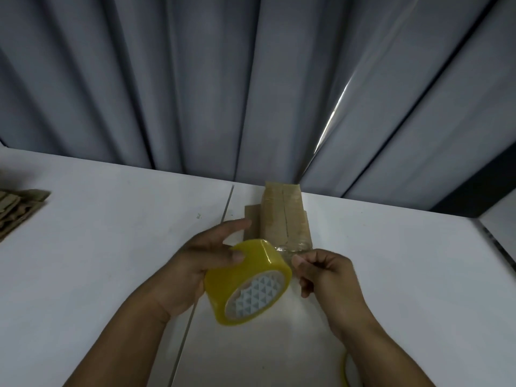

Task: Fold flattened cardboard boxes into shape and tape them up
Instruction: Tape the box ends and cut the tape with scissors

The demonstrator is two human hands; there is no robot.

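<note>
Head view, taking it from the left: a pile of flattened cardboard (19, 210) lies at the table's left edge, well apart from the work and waiting its turn.

Near the middle, the left hand (203, 258) grips the yellow tape roll (245, 277), thumb curled over its outer face and palm behind it, holding it tilted just above the table. A short length of clear tape (290, 251) runs from the roll to the near end of the small box (279, 216). The box lies just beyond the hands with its long side pointing away, its far end close to the table's back edge. Its top seam looks glossy, so I judge that seam is already taped. Lower cardboard pieces stick out on either side, and I cannot tell whether they are flaps.

To the right, the right hand (326, 275) has its fingers curled in, thumb and forefinger pinching the wrinkled tape where it meets the box end.

So the step in hand looks like finishing a strip. The next move would call for pinning the tape against the cardboard while the roll is pulled taut and torn free, then smoothing the crumpled end so it sticks.

Everything sits on a white table (111, 247) with a thin seam (227, 202) running towards the person. Something yellow and curved (344, 370) peeks out at the bottom edge by the right forearm, too hidden to name. Grey pleated curtains (195, 79) hang close behind the table, with a bright slit of light between two folds on the right.
</note>
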